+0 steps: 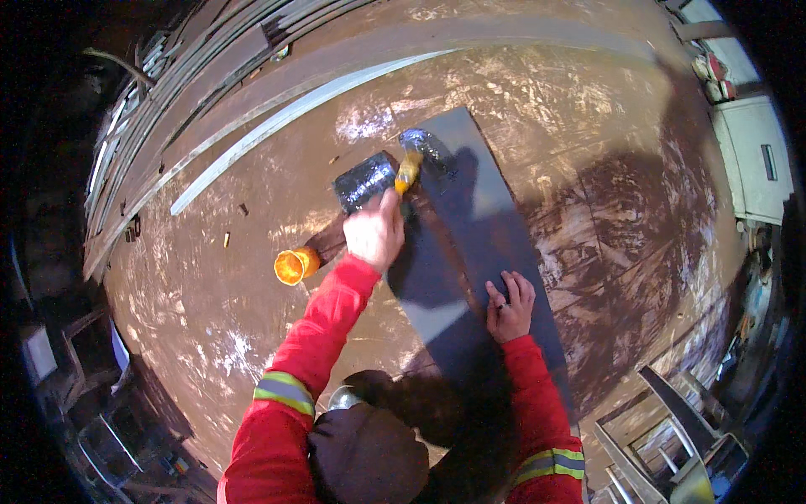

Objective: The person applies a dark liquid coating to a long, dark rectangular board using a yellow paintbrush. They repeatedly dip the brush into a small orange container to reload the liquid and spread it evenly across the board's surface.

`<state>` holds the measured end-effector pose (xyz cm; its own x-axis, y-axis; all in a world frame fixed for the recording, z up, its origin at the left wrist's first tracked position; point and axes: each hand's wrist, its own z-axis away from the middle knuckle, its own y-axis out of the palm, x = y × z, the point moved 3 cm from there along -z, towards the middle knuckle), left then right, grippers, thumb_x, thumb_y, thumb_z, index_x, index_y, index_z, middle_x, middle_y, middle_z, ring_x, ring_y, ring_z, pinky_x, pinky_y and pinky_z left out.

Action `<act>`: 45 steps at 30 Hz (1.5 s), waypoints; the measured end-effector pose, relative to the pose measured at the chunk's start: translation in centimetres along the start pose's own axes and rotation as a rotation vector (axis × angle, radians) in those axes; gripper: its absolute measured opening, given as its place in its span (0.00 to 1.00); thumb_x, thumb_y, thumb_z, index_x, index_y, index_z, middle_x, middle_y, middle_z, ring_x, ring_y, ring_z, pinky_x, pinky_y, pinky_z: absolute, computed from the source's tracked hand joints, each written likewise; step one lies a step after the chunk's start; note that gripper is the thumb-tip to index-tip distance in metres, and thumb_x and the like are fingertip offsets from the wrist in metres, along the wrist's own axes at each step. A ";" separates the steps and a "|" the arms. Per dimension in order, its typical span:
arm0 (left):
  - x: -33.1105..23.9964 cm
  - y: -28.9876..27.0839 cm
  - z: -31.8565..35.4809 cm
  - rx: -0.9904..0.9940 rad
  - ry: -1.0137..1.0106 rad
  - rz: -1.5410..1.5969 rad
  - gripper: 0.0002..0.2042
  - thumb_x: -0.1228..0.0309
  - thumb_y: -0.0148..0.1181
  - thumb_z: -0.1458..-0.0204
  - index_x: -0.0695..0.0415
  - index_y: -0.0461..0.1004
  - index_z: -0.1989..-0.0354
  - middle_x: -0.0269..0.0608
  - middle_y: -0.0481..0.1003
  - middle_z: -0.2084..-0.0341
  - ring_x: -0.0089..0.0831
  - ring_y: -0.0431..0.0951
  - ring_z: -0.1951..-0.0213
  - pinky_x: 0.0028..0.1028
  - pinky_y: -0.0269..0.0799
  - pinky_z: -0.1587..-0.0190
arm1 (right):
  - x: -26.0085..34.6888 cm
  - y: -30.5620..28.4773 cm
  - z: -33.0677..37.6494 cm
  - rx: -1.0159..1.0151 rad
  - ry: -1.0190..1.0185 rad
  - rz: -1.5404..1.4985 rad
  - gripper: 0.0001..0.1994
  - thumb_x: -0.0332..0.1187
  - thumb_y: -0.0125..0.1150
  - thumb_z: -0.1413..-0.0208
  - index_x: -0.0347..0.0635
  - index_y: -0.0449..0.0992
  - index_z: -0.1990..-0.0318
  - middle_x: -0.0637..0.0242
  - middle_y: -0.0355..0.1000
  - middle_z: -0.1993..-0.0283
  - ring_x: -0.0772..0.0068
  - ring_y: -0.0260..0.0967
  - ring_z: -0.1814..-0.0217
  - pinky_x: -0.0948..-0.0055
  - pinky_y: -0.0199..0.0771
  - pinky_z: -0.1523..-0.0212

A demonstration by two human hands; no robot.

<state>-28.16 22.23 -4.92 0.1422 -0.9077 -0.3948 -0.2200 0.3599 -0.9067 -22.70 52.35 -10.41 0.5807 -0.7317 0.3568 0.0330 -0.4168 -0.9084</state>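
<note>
An orange cup (294, 265) is sitting on the brown floor (210, 319) at nine o'clock of the left hand (375, 233), whose grip is closing around a yellow-handled brush (409, 169) at twelve o'clock. The right hand (510, 305), fingers spread, is pressing flat on the dark panel (478, 218).

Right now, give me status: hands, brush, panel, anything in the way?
Left hand shut on brush, bristles on dark panel. Right hand flat on panel. Orange cup and black tray beside panel.

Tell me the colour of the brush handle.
Yellow-orange, seen in the head view: the brush handle sticks out above the left hand.
</note>
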 end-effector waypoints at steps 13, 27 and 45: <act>-2.4 1.8 -2.7 0.026 0.004 0.018 0.11 0.73 0.59 0.52 0.54 0.71 0.59 0.47 0.75 0.77 0.47 0.77 0.75 0.42 0.72 0.74 | 0.1 0.2 -0.3 0.030 0.035 -0.036 0.23 0.27 0.59 0.58 0.55 0.73 0.50 0.56 0.66 0.43 0.49 0.60 0.37 0.46 0.57 0.39; -2.2 0.6 2.5 0.027 -0.022 0.118 0.09 0.75 0.59 0.51 0.54 0.72 0.61 0.45 0.74 0.77 0.43 0.77 0.78 0.36 0.71 0.77 | -0.4 0.2 0.0 0.085 0.054 -0.004 0.24 0.32 0.61 0.59 0.56 0.73 0.48 0.59 0.65 0.41 0.53 0.58 0.35 0.48 0.56 0.37; -4.1 3.4 -2.8 -0.050 -0.029 0.094 0.11 0.75 0.58 0.52 0.52 0.73 0.59 0.44 0.75 0.74 0.45 0.78 0.71 0.40 0.73 0.71 | -0.6 0.5 0.1 0.133 0.060 -0.008 0.27 0.35 0.62 0.60 0.58 0.71 0.46 0.59 0.65 0.41 0.52 0.57 0.34 0.47 0.54 0.36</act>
<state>-32.16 26.60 -5.91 0.1464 -0.8636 -0.4825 -0.2815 0.4312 -0.8572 -22.95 52.63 -11.04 0.5304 -0.7613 0.3729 0.1475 -0.3502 -0.9250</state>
